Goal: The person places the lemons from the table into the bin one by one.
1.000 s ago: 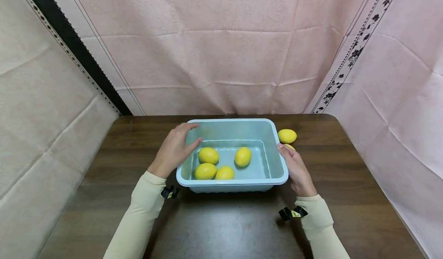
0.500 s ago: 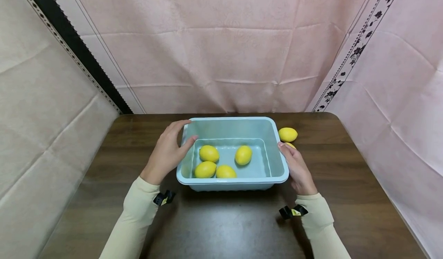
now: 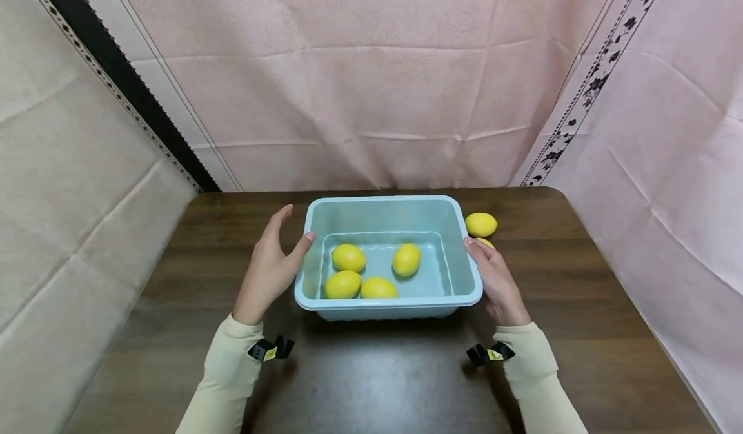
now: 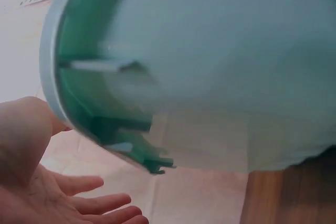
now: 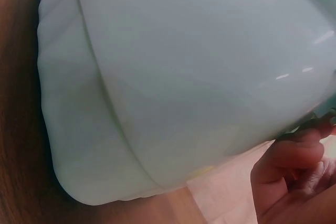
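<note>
I have the pale blue basin (image 3: 389, 303) in the middle of the head view, a little below centre, standing on the dark wooden table (image 3: 371, 389). My right hand (image 3: 499, 286) grips its rim on the right side of the frame, thumb on top; the right wrist view shows me bent fingers (image 5: 294, 153) up against the edge. My left hand (image 3: 266, 269), left of the basin, is released, its fingers extended and parted from the thumb, whose tip overlaps the left rim; I cannot tell whether it touches. Inside the basin I count four lemons: one at upper left (image 3: 349, 257), one just below it at lower left (image 3: 343, 284), one beside that at the bottom (image 3: 378, 287), and one apart towards the right (image 3: 406, 260). Two more are outside, right of the basin: a whole lemon (image 3: 481, 224) near its upper right corner, and a partly hidden lemon (image 3: 485, 243) just above my right hand. Pale pink cloth (image 3: 348, 98) fills the top of the frame, and a black band (image 3: 124, 76) slants across the upper left.
</note>
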Demonstrator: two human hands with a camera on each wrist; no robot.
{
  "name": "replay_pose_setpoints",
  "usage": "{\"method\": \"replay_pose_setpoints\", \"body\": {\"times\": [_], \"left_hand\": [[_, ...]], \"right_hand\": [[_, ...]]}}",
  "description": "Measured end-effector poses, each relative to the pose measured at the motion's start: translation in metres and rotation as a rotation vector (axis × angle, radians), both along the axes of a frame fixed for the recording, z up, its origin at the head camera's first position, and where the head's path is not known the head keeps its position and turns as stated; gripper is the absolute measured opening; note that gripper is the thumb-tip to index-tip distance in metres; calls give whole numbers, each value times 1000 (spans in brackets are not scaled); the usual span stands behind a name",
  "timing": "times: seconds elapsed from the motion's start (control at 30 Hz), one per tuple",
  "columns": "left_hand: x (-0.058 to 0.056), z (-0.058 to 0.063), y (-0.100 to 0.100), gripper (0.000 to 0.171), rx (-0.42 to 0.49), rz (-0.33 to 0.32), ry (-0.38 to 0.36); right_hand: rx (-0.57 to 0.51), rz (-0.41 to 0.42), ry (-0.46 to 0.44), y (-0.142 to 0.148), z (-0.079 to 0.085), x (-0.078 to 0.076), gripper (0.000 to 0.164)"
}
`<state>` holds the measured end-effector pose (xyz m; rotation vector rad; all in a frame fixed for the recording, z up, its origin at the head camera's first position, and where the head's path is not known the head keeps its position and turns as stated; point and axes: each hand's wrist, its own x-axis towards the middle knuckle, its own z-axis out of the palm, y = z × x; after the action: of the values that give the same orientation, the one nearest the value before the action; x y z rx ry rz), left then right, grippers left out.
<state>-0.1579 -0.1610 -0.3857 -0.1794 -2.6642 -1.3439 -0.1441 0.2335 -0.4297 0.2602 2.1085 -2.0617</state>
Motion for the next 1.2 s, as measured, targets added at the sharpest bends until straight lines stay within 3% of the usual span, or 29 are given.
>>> {"method": "replay_pose_setpoints", "body": {"times": [0.37, 0.47, 0.6, 0.73, 0.93, 1.2], "left_hand": [[3, -19, 14, 71, 217, 14, -90], [4, -22, 17, 71, 328, 15, -137], [4, -24, 20, 66, 525, 31, -263], [5, -25, 23, 59, 671, 73, -338], [6, -26, 25, 50, 708, 133, -342], [7, -23, 27, 48, 704, 141, -341]], "right_hand": [[-5, -13, 8, 4, -2, 1, 67], [-8, -17, 9, 4, -2, 1, 67], [3, -15, -6, 4, -2, 0, 65], [15, -10, -8, 4, -1, 0, 66], [36, -8, -23, 3, 0, -1, 66], [29, 9, -26, 3, 1, -2, 66]]}}
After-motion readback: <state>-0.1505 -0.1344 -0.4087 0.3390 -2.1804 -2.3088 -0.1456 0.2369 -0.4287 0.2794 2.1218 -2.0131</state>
